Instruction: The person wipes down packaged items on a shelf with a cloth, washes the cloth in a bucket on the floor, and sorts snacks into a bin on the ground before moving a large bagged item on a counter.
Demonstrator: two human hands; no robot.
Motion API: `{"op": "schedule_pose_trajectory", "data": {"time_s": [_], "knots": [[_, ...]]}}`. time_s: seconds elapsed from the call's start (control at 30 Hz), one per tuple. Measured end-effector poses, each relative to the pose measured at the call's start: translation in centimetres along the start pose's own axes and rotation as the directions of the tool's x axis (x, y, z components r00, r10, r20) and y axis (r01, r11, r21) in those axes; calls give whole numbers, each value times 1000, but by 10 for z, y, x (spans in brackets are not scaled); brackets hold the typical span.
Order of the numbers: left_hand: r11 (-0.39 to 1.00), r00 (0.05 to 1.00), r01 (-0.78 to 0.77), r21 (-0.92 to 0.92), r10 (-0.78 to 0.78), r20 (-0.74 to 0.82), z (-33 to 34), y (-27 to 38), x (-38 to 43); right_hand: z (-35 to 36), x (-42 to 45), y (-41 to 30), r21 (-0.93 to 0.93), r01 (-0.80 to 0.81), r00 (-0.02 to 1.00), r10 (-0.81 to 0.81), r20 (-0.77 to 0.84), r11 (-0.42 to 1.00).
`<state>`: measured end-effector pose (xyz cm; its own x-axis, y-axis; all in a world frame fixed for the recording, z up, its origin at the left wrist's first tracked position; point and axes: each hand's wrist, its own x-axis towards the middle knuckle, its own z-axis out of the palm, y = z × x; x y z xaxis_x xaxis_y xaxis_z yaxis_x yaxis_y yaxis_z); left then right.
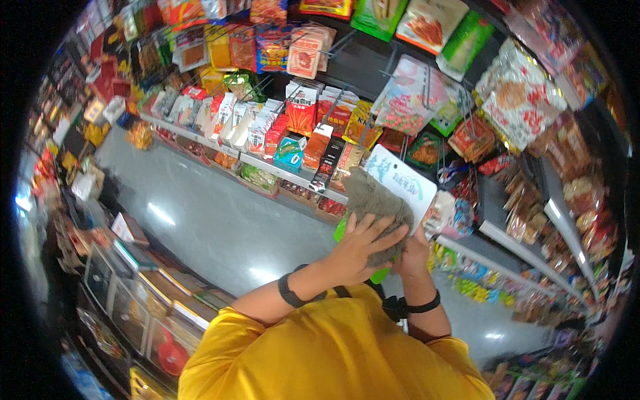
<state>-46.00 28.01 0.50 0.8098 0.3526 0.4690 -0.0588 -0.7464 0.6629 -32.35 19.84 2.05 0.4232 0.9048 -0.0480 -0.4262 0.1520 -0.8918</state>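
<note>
A grey-brown cloth (pixel 377 200) lies over a white printed card or package (pixel 407 182) with green parts showing at its lower edges. My left hand (pixel 370 245) rests on the cloth with its fingers spread, pressing it against the package. At the package's lower right edge, my right hand (pixel 412 250) grips it, its fingers partly hidden behind. Both wrists wear black bands. Just beyond the cloth stand small snack boxes (pixel 316 147) and upright packets (pixel 301 110) on a shelf. A blue box (pixel 290 155) sits at the shelf's front.
Snack bags hang on metal hooks (pixel 342 42) above the shelf. The white shelf edge (pixel 280 170) runs diagonally past my hands. Further shelves with packets (pixel 575 200) stand at right. Grey floor (pixel 200 200) lies at left, bordered by a display case (pixel 125 300).
</note>
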Motion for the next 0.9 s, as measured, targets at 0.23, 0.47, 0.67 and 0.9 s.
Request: {"op": "schedule_pose_trajectory", "data": {"time_s": [0.23, 0.47, 0.67, 0.9], "knots": [[923, 972, 84, -375, -158, -173, 32, -17, 16, 0, -28, -1, -52, 128, 992, -128, 15, 990], [985, 953, -169, -19, 168, 253, 50, 1, -7, -9, -19, -35, 274, 187, 972, -136, -193, 943], [994, 997, -70, 85, 68, 23, 53, -24, 13, 0, -14, -28, 388, 233, 968, -176, -177, 891], [379, 902, 213, -900, -430, 32, 47, -30, 27, 5, -8, -34, 503, 193, 975, -222, -2, 843]]}}
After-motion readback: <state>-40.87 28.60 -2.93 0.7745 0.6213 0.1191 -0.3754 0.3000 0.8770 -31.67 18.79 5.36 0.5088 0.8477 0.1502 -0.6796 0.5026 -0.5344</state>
